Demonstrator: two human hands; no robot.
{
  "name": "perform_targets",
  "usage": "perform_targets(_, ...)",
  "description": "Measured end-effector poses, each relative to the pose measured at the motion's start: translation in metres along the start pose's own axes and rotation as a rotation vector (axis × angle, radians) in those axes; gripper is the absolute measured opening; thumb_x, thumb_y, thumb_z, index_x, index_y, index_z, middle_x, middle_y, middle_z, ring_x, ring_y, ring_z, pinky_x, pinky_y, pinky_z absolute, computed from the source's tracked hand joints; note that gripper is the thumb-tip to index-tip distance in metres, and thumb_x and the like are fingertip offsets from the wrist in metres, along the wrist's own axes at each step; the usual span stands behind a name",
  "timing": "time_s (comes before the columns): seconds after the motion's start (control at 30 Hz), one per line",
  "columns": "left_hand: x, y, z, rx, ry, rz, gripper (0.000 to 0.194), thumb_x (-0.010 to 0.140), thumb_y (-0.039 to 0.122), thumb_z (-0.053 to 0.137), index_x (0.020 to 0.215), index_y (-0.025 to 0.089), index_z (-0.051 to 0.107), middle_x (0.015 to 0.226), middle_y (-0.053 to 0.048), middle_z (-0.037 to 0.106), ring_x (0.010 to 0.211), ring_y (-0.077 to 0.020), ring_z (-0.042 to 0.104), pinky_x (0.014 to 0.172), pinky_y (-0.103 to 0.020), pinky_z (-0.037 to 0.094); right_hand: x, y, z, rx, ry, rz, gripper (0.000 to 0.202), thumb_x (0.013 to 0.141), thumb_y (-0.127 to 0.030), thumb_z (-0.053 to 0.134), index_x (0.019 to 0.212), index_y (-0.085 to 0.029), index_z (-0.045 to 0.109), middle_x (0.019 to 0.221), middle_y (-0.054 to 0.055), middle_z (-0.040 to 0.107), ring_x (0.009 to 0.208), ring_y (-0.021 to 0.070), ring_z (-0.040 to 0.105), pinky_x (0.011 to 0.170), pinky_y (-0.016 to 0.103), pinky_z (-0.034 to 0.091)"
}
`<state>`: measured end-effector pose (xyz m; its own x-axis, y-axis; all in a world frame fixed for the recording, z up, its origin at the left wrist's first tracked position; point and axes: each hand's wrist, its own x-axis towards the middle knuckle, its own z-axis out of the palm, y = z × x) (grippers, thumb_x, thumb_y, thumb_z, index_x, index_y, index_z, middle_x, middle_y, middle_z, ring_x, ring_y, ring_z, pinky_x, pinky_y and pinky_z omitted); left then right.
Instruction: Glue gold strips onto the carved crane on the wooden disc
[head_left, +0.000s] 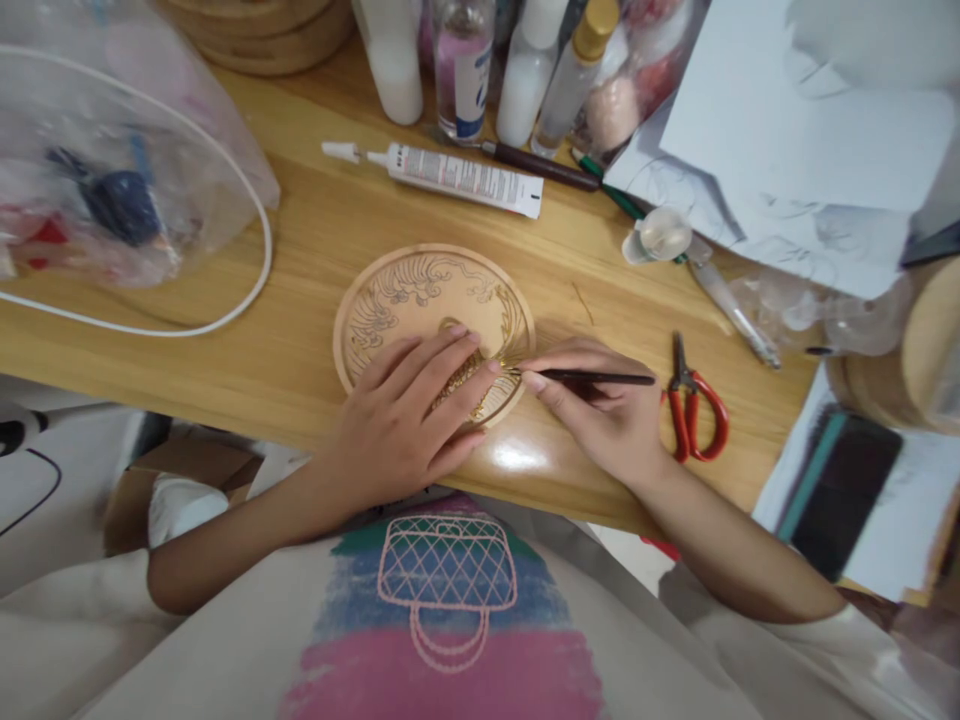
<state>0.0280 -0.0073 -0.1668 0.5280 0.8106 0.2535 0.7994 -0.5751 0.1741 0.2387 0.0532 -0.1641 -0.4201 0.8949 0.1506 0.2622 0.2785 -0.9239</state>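
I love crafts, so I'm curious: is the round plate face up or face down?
Face up: the plate shows its lined pattern, partly covered by the left hand lying across it.

On the left of the wooden table (pixel 300 300) I see a bulging clear plastic bag (pixel 206 185), a white cable (pixel 268 240) looped across it. Small bottles (pixel 523 90), one gold-capped, stand together at the far middle. Loose white papers (pixel 795 150) lie far right; at near right a dark flat slab (pixel 847 490) rests on paper.
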Motion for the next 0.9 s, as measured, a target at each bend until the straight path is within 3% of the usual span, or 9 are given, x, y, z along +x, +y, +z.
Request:
perform_targets(0.2,-0.0009,-0.0002,0.0001,-0.009,-0.009,-0.013,0.047,0.092,0.036,0.054,0.132,0.013,0.052,0.134,-0.020,0.060,0.130,-0.0319,0.054,0.103,-0.048,0.047,-0.0001,0.0008,-0.0001,0.021,0.038,0.010,0.008,0.081,-0.016,0.072,0.086,-0.022,0.075,0.077,0.001,0.075,0.069,0.0129,0.067,0.064,0.027,0.055)
perform_targets(0.9,-0.0013,-0.0002,0.0010,-0.074,-0.015,-0.045,0.046,0.092,0.035,0.054,0.134,0.017,0.053,0.139,-0.017,0.057,0.132,-0.0312,0.051,0.106,-0.048,0.045,0.0005,0.0002,0.0014,0.015,-0.025,0.010,0.010,0.083,-0.016,0.070,0.088,-0.023,0.075,0.083,0.001,0.078,0.075,0.0146,0.071,0.069,0.028,0.059)
